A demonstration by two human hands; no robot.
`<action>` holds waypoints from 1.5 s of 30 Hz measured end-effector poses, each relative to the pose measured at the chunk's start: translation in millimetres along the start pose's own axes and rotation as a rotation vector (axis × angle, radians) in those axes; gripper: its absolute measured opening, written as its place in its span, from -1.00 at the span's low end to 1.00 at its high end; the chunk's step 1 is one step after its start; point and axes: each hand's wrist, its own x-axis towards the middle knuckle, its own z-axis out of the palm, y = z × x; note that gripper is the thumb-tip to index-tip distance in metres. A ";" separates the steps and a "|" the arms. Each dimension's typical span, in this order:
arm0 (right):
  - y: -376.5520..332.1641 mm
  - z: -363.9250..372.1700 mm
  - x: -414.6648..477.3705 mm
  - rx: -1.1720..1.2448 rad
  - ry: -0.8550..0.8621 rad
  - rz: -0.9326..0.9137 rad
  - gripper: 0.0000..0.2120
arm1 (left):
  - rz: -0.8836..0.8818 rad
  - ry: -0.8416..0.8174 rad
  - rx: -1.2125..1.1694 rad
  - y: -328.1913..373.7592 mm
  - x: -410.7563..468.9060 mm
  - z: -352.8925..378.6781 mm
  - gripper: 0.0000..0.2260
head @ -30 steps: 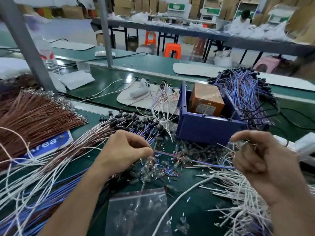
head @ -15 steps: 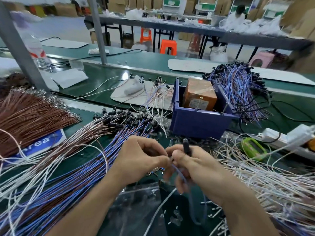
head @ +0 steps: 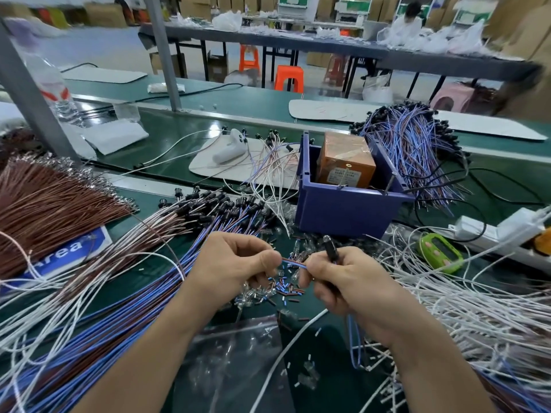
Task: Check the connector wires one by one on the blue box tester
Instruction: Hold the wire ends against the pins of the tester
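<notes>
One connector wire [head: 293, 262] spans between both hands, near the blue box tester [head: 351, 210] on the counter [head: 167, 156]; the left hand [head: 235, 263] pinches one end, the right hand [head: 343, 278] grips its black plug [head: 331, 250]. Judging by the surrounding wire heaps [head: 125, 263], most checking seems left.

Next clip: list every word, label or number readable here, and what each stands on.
"Area": white letters on the blue card at left, partly under wires.
Label on the orange box in the blue box: too small to read.
Far green signs: blurred.
</notes>
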 end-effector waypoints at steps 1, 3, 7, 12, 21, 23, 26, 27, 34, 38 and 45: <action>0.1 0.3 0.0 0.000 0.000 0.006 -0.58 | 0.011 0.004 -0.012 0.4 0.2 0.0 -0.87; 1.2 0.6 0.5 -0.013 0.016 0.019 -0.55 | 0.015 0.073 -0.082 1.4 2.4 -3.7 -0.88; 2.1 -2.4 2.2 0.068 0.068 0.015 -0.56 | -0.011 0.260 -0.196 -0.2 8.7 -19.0 -0.95; 4.1 5.5 5.6 0.184 0.033 -0.014 -0.54 | 0.057 0.095 0.051 -3.3 1.9 4.2 -0.79; 3.8 13.9 4.3 0.029 0.069 -0.112 -0.59 | -0.061 0.102 -0.159 0.4 4.8 31.2 -0.93; 2.3 12.2 4.0 0.001 0.131 -0.141 -0.62 | -0.050 0.126 -0.167 3.8 6.7 40.1 -0.88; 1.0 8.5 3.5 0.049 0.283 -0.211 -0.61 | -0.045 0.147 -0.207 14.5 8.4 56.3 -0.86; 0.4 7.1 3.0 0.075 0.330 -0.238 -0.60 | -0.066 0.140 -0.237 18.8 9.6 61.6 -0.87; 5.6 -5.9 7.7 -0.025 0.780 -0.353 -0.67 | -0.171 0.226 -0.467 42.3 33.7 90.3 -0.91; 9.9 -20.0 10.7 0.089 0.978 -0.285 -0.58 | -0.117 0.369 -0.271 40.7 49.6 94.8 -0.85; 16.4 -29.2 16.9 0.125 0.999 -0.224 -0.56 | -0.043 0.461 0.020 33.4 61.8 109.2 -0.77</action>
